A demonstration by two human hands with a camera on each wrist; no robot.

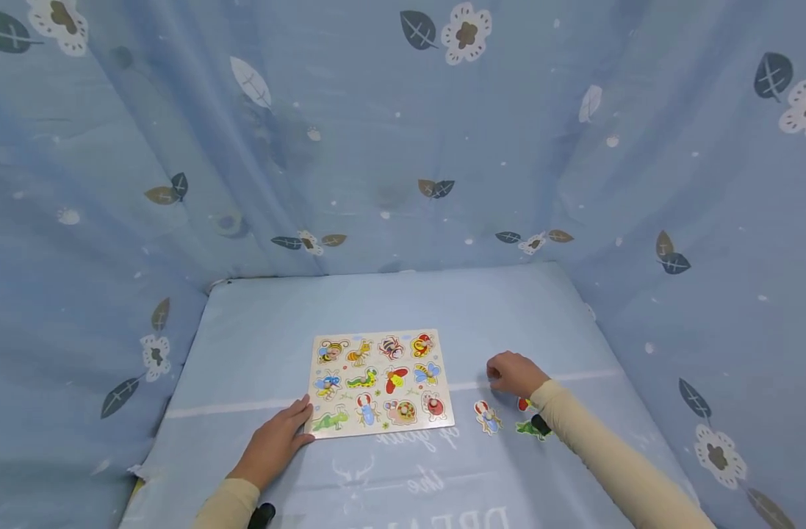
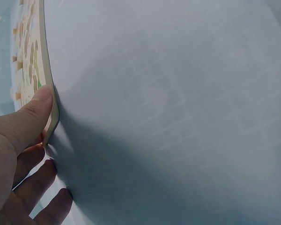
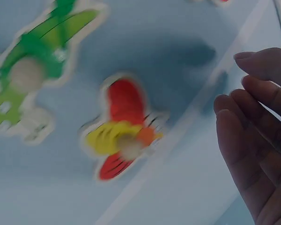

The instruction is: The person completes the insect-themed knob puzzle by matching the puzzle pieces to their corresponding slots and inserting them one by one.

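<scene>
A wooden insect puzzle board [image 1: 380, 371] lies flat on the cloth. My left hand [image 1: 280, 441] holds its near left corner, the thumb [image 2: 40, 101] on the near edge and the fingers around the left side. To the board's right, my right hand [image 1: 516, 373] hovers above the cloth with loosely bent fingers and nothing between them. Below it is a red and yellow winged insect piece [image 3: 124, 101] with a round knob. A green grasshopper piece [image 3: 47, 47] lies beside that one, partly behind the wrist in the head view. Nearer the board is a red and blue beetle piece [image 1: 487, 417].
Pale blue cloth [image 1: 264, 308] with white lettering covers the table. Blue patterned curtains [image 1: 389, 132] stand around the back and both sides. Small knobs rise from the board's surface in the left wrist view.
</scene>
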